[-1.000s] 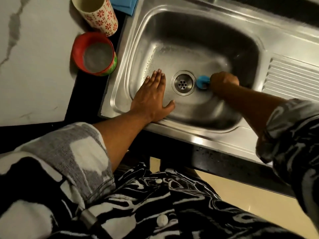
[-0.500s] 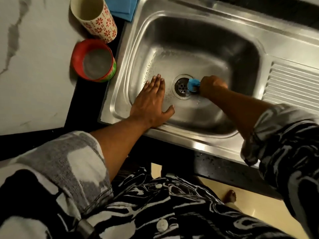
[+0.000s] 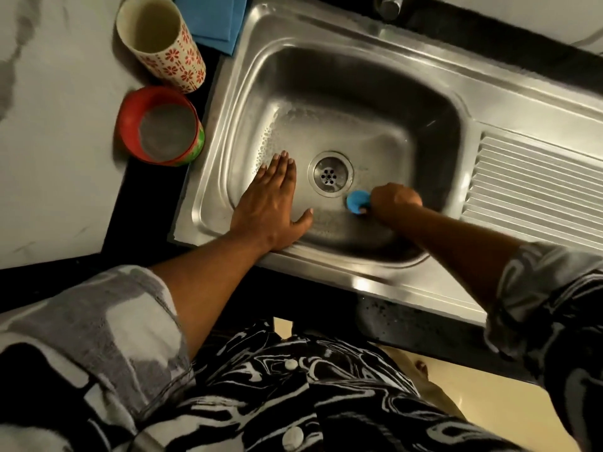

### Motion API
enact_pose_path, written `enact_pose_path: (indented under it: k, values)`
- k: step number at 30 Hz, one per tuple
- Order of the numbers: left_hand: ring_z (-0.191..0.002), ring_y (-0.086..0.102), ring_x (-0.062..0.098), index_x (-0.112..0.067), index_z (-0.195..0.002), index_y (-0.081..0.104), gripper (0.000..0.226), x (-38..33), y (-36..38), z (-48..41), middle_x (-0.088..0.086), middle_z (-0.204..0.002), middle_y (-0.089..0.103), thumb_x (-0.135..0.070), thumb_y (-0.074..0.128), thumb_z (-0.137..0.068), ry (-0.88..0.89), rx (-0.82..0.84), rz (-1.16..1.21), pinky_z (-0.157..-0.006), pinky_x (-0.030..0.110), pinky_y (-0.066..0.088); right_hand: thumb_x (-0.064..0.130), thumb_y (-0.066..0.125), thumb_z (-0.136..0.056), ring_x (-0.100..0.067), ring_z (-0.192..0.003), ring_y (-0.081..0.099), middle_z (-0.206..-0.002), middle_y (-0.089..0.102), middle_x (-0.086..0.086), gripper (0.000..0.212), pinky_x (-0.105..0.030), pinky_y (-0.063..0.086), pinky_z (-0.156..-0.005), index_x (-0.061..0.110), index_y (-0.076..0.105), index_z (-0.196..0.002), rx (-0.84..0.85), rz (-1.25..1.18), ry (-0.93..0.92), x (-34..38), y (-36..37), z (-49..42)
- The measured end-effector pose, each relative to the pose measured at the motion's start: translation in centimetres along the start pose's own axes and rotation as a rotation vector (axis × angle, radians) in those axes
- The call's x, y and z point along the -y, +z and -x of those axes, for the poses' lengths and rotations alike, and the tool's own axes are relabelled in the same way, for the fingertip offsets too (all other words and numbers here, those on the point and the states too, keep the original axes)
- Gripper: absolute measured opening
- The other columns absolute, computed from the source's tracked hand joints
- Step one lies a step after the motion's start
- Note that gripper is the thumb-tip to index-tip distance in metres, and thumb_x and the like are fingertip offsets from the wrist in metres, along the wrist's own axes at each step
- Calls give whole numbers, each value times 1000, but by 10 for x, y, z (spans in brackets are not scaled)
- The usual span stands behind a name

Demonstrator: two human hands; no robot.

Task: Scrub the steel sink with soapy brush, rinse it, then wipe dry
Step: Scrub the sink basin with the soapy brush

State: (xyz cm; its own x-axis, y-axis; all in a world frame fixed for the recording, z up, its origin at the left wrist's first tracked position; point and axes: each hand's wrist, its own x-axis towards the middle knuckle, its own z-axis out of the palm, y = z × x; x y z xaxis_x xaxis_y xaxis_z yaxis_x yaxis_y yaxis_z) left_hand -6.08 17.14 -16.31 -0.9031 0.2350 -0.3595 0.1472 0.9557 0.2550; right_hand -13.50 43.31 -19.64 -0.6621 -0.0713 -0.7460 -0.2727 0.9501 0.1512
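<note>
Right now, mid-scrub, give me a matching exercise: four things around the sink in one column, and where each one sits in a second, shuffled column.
Things:
1. blue brush
2. left hand
3. red cup
4. blue cloth

Places:
A. on the counter left of the sink, with grey contents
B. gripped by the right hand, beside the drain
C. by the sink's far-left corner
D. spread flat on the basin's near-left side

Pairs: 1-B, 2-D, 3-A, 4-C
</note>
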Motion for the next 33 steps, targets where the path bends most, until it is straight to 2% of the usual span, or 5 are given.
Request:
enact_pose_path:
  k: [5,13,21,29,33]
  values:
    - [-164,5,28,-1,-167,11,105,-2,1,-1,20,-176,7,-70,30,-90,-8,8,1,-133,44,12,31,58,-101,-23,-88,59,-97,59,-4,27,-35,47,-77,13,65,-120,-61,-46,58,0,-23,-18]
    - [-164,3,28,-2,-168,8,107,-2,0,-1,19,-176,5,-71,30,-90,-21,13,-27,-133,43,10,41,49,-105,-26,-110,63,-121,65,-9,39,-37,49,-94,11,61,-127,143,-16,-108,4,9,0]
    - [-164,1,27,-3,-168,5,105,-2,-1,0,18,-176,2,-71,30,-91,-21,15,-26,-133,43,8,29,58,-102,-28,-107,64,-111,64,-10,30,-39,51,-90,9,64,-123,-71,-57,116,-14,-48,-25]
    - [-164,6,29,-1,-167,9,104,-2,0,-1,20,-175,8,-69,35,-93,-12,8,-45,-133,43,9,40,57,-100,-21,-86,61,-95,62,-1,30,-33,50,-73,16,66,-116,117,175,-130,20,13,34]
    - [-164,5,29,-1,-168,7,105,-3,-1,0,20,-176,6,-70,31,-92,-18,11,-55,-133,43,9,45,57,-99,-28,-110,66,-120,67,-7,38,-37,52,-85,15,67,-120,-36,99,-14,8,-17,7]
